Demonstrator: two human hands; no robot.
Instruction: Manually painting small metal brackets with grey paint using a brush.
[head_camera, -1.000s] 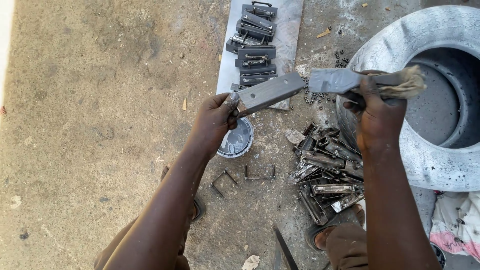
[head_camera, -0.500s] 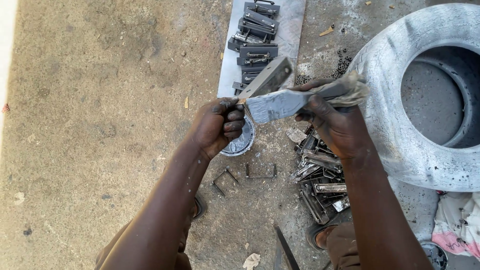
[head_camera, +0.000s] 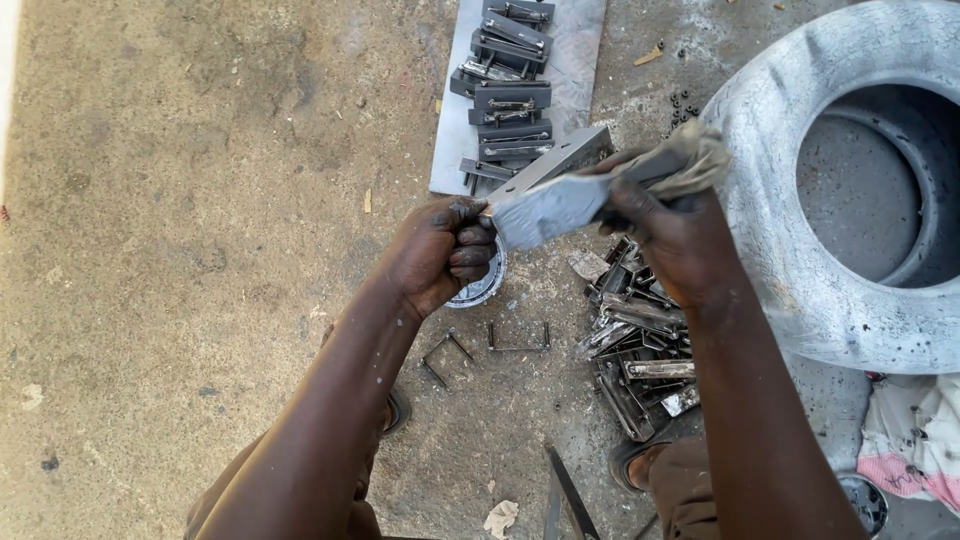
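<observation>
My left hand (head_camera: 440, 252) grips the near end of a long grey metal piece (head_camera: 565, 160) that slants up and to the right. My right hand (head_camera: 668, 232) holds a wide flat brush (head_camera: 560, 208) with a rag-wrapped handle, its grey-coated bristles pressed against the piece close to my left fingers. Under my left hand sits a small round tin (head_camera: 484, 284) of silvery paint, mostly hidden.
Painted metal parts (head_camera: 510, 70) lie in a row on a grey sheet (head_camera: 578, 50) ahead. A heap of unpainted metal parts (head_camera: 635, 340) lies by my right forearm. A big silvery tyre-like ring (head_camera: 800, 270) stands at right, with a cloth (head_camera: 915, 440) below it. Bent wire pieces (head_camera: 518, 340) rest on the concrete floor.
My right hand has swung the brush from over the ring leftward onto the metal piece. The piece has tilted more steeply upward in my left hand.
</observation>
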